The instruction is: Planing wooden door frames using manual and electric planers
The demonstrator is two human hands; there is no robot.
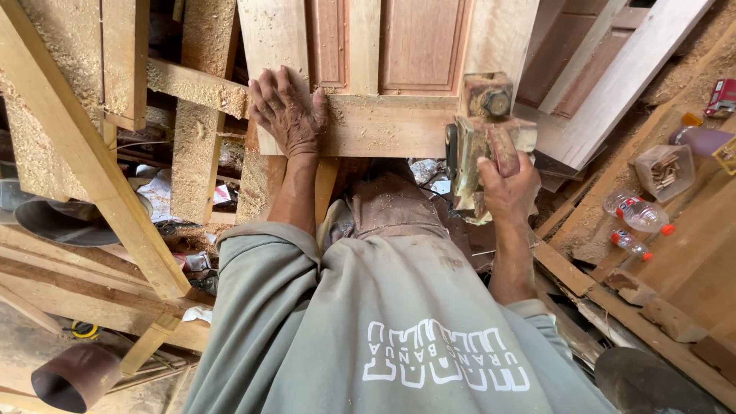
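My left hand (287, 111) lies flat, fingers spread, on the near rail of a wooden panelled door (387, 126) that is dusted with sawdust. My right hand (508, 188) grips the handle of a dusty power tool (483, 134), a planer by its look, at the door's near right corner. The tool's body stands just beyond my fingers, with a round bolt on top. My grey sweatshirt fills the lower middle of the view.
Sawdust-covered planks and beams (84, 153) cross at the left. A dark pipe (77, 376) lies lower left. At the right are two plastic bottles (639, 215), a small clear box of wooden pegs (663, 170) and slanting boards (613, 84).
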